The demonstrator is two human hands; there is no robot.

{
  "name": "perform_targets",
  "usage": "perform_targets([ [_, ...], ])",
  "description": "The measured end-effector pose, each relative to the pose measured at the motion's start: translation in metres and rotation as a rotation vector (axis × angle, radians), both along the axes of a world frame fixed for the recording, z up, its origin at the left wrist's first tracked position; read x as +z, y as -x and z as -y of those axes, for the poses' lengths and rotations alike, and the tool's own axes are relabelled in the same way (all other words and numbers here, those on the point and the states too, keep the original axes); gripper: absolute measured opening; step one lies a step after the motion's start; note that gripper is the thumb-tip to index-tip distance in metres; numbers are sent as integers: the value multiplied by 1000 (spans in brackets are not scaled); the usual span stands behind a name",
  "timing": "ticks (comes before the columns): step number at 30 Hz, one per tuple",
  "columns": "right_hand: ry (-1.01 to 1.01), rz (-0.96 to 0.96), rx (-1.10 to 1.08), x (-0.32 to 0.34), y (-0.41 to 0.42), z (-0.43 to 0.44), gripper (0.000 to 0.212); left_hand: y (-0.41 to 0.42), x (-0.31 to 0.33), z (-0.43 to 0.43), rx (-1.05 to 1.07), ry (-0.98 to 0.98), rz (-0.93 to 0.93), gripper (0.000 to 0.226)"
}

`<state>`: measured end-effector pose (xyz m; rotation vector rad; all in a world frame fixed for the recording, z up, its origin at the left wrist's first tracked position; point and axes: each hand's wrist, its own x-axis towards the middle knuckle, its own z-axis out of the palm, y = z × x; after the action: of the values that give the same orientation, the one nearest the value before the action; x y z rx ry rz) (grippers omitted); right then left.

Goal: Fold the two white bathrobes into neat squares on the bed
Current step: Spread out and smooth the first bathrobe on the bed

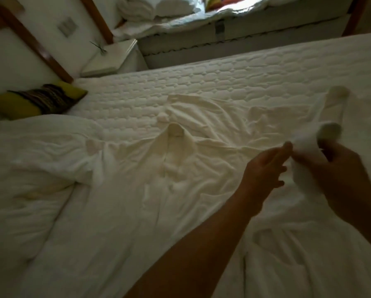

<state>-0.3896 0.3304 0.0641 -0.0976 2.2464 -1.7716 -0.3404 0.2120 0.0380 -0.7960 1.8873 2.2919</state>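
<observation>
Striped cushion lay at far left; the white bathrobe lay spread, collar uppermost, across the bed. Left hand — fingers loosely apart, one tip touching the raised sleeve; right hand — fingers clamped on it.

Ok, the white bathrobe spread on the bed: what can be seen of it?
The bathrobe is white, soft-looking, wrinkled cloth, spread unfolded on the quilted mattress, collar towards the far side. A part at its right is lifted, gripped by the right hand; the left hand reaches it, grip blurred.
</observation>
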Motion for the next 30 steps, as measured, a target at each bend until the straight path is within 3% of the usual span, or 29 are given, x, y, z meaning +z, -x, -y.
perform_targets([
  [2,-49,-95,147,4,-32,49,24,-22,23,35,43,-73,-22,63],
  [5,-140,-185,195,11,-77,118,18,-65,43,97,119,-140,-31,48],
  [11,-71,-115,225,13,-162,265,44,-149,37,249,205,-174,-56,43],
  [14,-173,-153,330,3,-198,338,53,-177,19,336,183,-96,20,53],
  [18,-614,-95,595,-34,-232,399,79,-220,-18,445,287,385,356,62],
  [22,-767,-8,717,-69,-256,427,66,-278,-27,557,458,1064,340,38],
  [25,-800,-33,745,-85,-261,454,54,-306,-13,651,551,1452,449,49],
  [26,-786,-40,737,-89,-260,467,51,-316,-9,681,546,1439,573,60],
  [28,-731,-44,711,-97,-258,499,46,-334,-6,732,519,1164,780,86],
  [30,-686,-62,697,-102,-258,535,44,-343,-9,755,431,920,804,93],
])
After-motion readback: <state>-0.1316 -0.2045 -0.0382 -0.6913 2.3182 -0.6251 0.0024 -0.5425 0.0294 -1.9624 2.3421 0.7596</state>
